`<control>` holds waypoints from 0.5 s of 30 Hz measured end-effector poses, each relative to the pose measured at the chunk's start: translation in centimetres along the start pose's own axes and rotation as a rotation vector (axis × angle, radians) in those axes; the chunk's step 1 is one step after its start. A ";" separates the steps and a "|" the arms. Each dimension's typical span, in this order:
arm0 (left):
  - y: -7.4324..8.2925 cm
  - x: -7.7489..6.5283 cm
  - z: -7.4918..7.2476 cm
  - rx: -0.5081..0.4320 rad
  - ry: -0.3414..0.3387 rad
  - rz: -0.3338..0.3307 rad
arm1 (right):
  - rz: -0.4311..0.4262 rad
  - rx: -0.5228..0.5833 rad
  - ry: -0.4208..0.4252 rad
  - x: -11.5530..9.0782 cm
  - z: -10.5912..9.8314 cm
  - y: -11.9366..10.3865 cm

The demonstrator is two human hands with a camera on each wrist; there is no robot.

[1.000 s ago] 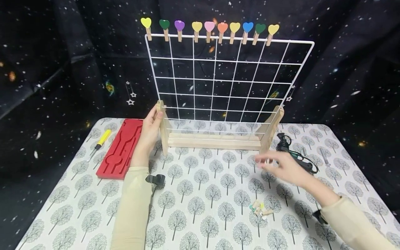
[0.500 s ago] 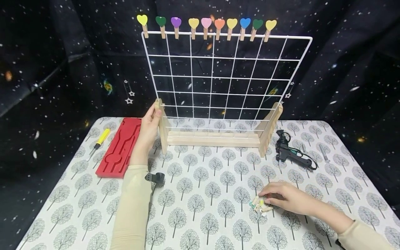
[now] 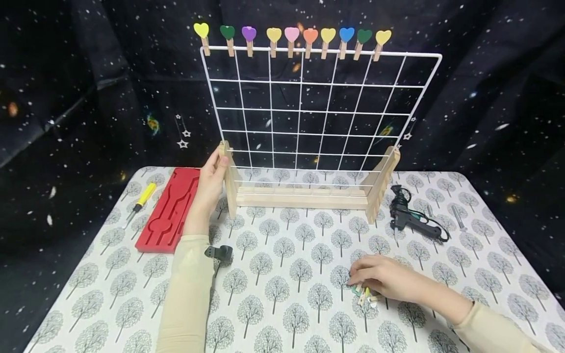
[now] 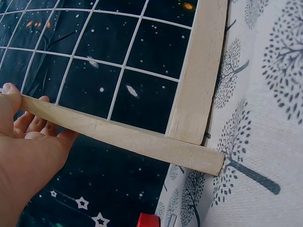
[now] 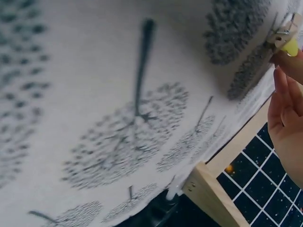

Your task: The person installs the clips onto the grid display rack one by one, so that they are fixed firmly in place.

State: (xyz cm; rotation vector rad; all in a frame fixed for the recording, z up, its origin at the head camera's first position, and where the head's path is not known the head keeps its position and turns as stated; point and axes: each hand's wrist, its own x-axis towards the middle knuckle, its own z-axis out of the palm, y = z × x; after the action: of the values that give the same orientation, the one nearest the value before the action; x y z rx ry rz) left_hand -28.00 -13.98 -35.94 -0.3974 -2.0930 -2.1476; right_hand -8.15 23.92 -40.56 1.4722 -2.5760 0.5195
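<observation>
A white wire grid [image 3: 302,110] stands upright in a wooden stand [image 3: 302,198]. Along its top rail sits a row of heart clothespins [image 3: 291,39] in several colours. My left hand [image 3: 209,186] grips the upper part of the stand's left side piece; the left wrist view shows the thumb and fingers around that wooden bar [image 4: 128,137]. My right hand [image 3: 381,277] bends down over a small pile of clothespins [image 3: 364,296] on the table, fingertips among them. At the right wrist view's edge, its fingers meet a clothespin with a yellow heart [image 5: 289,47]; I cannot tell whether they pinch it.
A red molded tray [image 3: 165,215] and a yellow-handled screwdriver [image 3: 143,198] lie left of the stand. To its right is a black glue gun [image 3: 412,220] with its cord. The tree-patterned cloth [image 3: 287,289] covers the table, with a dark starry backdrop [image 3: 88,98] behind.
My right hand has come down from near the stand's right foot to the clothespin pile, then slid slightly left over it. My left hand keeps its grip on the stand.
</observation>
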 end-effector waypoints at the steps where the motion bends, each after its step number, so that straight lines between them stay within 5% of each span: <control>1: 0.0 0.0 0.0 0.003 0.000 -0.001 | -0.002 0.008 -0.009 0.1 0.0 0.0; 7: -0.7 0.3 -0.1 0.014 0.005 0.007 | 0.025 0.055 -0.046 0.5 0.0 0.2; 15: -0.4 0.2 -0.1 -0.006 -0.005 0.007 | 0.125 0.032 0.004 -0.1 0.2 0.3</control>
State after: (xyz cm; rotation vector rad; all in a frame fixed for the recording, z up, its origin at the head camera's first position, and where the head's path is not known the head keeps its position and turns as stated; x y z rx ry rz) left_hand -28.29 -14.08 -36.32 -0.4101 -2.0856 -2.1516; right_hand -8.33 24.05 -40.87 1.3235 -2.6813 0.5811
